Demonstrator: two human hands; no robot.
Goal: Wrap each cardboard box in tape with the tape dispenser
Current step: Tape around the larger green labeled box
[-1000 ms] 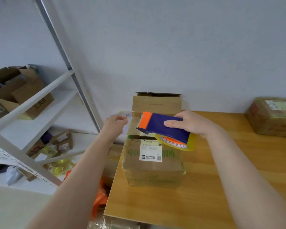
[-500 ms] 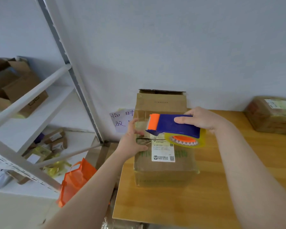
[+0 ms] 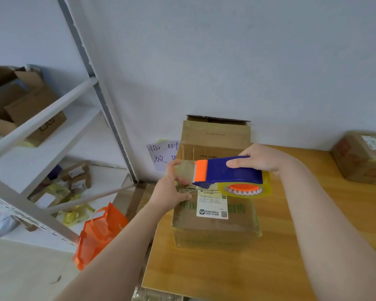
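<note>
At 9 o'clock in the view, a white rack carries an open carton whose contents are too dark to make out. The shelf below it holds small labelled parcels. At 7 o'clock an orange bag sits on the floor, and I cannot tell what is in it.

The left hand pinches the free end of the clear tape between thumb and fingers, at the 10 o'clock corner of the cardboard box. This box rests on the wooden table, already glossy with film. The right hand wraps the blue tape dispenser, which is held above the box top.

This looks like the start of 1 new strip. Next, the end needs pressing down firmly, then the dispenser must be drawn away taut.

At 12 o'clock a taller box stands with its flaps open and its inside hidden. At 3 o'clock lies 1 wrapped parcel.
</note>
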